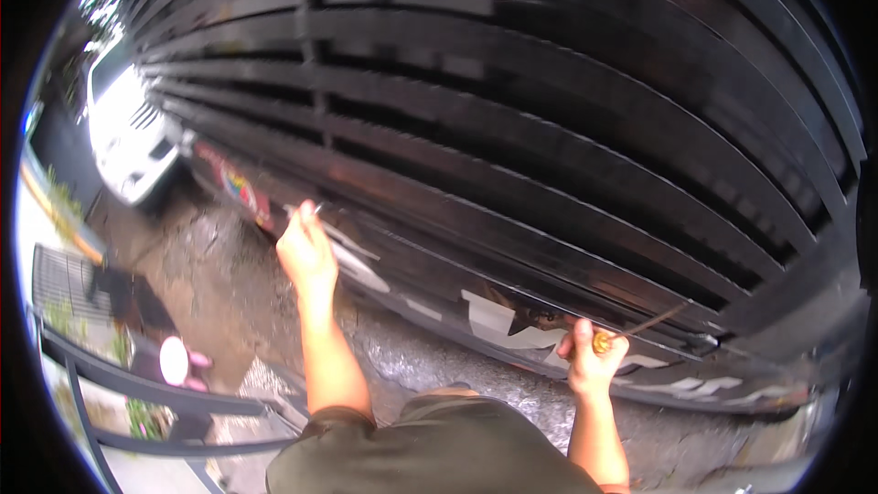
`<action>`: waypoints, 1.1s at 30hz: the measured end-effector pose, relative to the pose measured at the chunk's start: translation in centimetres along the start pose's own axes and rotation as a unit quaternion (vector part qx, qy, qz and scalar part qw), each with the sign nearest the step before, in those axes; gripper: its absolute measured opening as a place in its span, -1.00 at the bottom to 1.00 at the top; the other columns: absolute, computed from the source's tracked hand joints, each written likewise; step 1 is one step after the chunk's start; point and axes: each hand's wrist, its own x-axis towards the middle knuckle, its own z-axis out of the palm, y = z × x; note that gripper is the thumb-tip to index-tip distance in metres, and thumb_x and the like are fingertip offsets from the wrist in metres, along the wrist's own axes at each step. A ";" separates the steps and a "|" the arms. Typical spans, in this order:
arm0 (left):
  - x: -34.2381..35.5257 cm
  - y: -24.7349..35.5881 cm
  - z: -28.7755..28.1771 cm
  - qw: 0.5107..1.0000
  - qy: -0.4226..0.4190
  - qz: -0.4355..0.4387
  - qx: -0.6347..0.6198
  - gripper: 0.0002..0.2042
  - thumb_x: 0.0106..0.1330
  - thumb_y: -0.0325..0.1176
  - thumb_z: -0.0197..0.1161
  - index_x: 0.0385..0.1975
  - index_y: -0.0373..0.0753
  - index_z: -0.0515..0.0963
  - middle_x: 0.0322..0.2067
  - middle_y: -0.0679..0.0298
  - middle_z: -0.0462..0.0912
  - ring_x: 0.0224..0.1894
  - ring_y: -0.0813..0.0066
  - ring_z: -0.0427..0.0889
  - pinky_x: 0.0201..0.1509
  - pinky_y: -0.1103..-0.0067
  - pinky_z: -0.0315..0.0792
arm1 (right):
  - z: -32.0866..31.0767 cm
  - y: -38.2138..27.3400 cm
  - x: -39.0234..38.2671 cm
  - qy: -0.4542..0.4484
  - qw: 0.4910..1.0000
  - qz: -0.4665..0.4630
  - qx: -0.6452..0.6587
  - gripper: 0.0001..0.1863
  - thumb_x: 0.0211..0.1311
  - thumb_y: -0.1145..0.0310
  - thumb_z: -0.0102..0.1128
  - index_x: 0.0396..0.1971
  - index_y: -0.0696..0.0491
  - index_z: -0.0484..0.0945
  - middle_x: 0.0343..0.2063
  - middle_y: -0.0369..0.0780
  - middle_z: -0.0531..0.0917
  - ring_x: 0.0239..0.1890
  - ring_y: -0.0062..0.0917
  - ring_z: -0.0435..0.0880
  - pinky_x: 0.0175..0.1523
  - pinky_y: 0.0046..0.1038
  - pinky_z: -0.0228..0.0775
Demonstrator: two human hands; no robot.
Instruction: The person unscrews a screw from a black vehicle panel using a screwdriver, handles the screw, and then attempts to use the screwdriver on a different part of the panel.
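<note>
My right hand (pixel 594 357) is closed around the yellow handle of a screwdriver (pixel 604 342). Its thin shaft slants up and right, toward the lowest slats of a dark slatted metal gate (pixel 512 146). Farther left, my left hand (pixel 309 252) pinches at the gate's lower edge. Something small and shiny shows at its fingertips, too small to name. Beneath both hands runs a dark lower panel (pixel 421 311) with torn white patches, and a colourful sticker (pixel 240 187) is on its left part.
A white car (pixel 133 133) stands at the far left. Wet, rough ground (pixel 210 265) lies below the gate. At lower left are a dark metal railing (pixel 155 389), a wire rack (pixel 69 279) and a round pale pink thing (pixel 174 361).
</note>
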 end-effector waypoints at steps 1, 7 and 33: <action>0.0 0.1 0.2 0.998 -0.027 -0.048 0.002 -0.60 0.51 -0.16 0.00 -0.35 -0.42 0.58 -0.60 -0.13 0.53 -0.57 0.03 0.55 -0.40 0.28 0.39 | 0.3 0.1 0.2 0.010 1.000 -0.016 0.012 -0.75 0.35 0.32 0.24 -0.44 0.21 0.58 -0.69 -0.25 0.58 -0.68 -0.62 0.54 -0.55 -0.58 0.37; -0.8 0.4 -0.1 0.999 0.033 0.015 -0.036 -0.58 0.50 -0.13 0.01 -0.37 -0.43 0.55 -0.55 -0.16 0.57 -0.49 -0.04 0.61 -0.34 0.24 0.42 | 0.1 0.6 0.2 -0.015 1.000 -0.025 -0.010 -0.73 0.35 0.30 0.23 -0.41 0.24 0.59 -0.66 -0.23 0.59 -0.69 -0.61 0.53 -0.56 -0.58 0.36; -1.0 -2.3 0.3 1.000 -0.009 0.006 0.009 -0.76 0.45 -0.21 0.11 -0.22 -0.30 0.46 -0.46 0.03 0.62 -0.47 0.04 0.63 -0.36 0.35 0.46 | 0.3 1.4 0.2 0.000 0.996 -0.084 0.001 -0.75 0.41 0.32 0.14 -0.33 0.24 0.56 -0.78 -0.26 0.47 -0.79 -0.61 0.41 -0.65 -0.58 0.24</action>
